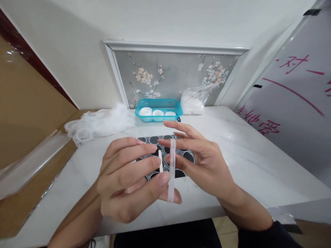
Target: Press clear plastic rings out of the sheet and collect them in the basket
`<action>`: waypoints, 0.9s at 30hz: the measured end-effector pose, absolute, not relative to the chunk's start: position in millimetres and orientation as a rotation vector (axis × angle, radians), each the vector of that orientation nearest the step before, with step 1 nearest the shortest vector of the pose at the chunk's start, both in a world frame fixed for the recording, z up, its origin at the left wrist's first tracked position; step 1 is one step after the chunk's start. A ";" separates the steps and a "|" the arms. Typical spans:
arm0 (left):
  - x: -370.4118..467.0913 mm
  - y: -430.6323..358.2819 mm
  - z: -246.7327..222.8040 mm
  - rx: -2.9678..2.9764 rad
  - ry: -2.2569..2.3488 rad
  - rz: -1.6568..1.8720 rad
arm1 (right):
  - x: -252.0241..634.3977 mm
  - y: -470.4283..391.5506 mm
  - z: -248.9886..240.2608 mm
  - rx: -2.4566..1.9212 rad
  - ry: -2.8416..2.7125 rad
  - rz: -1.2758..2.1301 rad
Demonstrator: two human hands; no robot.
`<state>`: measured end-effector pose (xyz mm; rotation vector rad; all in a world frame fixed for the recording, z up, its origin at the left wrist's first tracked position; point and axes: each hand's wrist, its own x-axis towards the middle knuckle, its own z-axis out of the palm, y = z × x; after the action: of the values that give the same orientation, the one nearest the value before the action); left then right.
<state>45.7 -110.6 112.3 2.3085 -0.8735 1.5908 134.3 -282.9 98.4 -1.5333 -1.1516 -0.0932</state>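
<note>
Ring (171,172) upright between the fingers (163,179), left hand (126,182) pinching its lower part, right hand (204,156) loosely parted at its upper part, hold unclear; likely light, flexible, slightly slick, best pinched by the rim.

We find room to pass over the white table (253,155) at the right of the frame, before the whiteboard (292,100). Left of centre, the pile of translucent rings (99,122) obstructs us; above centre, the blue basket (157,119) and the plastic bag (193,100) do.

A white wall (165,24) rises behind a marble-patterned table (261,168).
</note>
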 end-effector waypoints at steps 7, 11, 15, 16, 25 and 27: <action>55.1 -107.7 110.1 2.289 -1.079 1.798 | 132.4 -282.1 99.4 -1.525 -1.115 -0.082; 55.4 -104.8 113.3 2.312 -1.147 1.738 | 134.3 -282.9 97.7 -1.498 -1.095 0.001; 55.9 -101.7 114.4 2.343 -1.200 1.720 | 136.6 -281.9 98.6 -1.418 -1.043 0.134; 55.6 -101.3 114.6 2.354 -1.189 1.720 | 137.1 -281.5 99.2 -1.403 -1.031 0.146; 62.7 -102.3 113.2 2.415 -1.198 1.729 | 141.6 -281.8 96.7 -1.243 -0.867 0.457; 69.7 -101.2 111.9 2.472 -1.159 1.673 | 146.3 -277.3 93.1 -1.064 -0.813 0.616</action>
<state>69.7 -101.2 111.9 2.4723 -1.1592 1.6730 146.3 -277.3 93.1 -1.0635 -0.8134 0.6155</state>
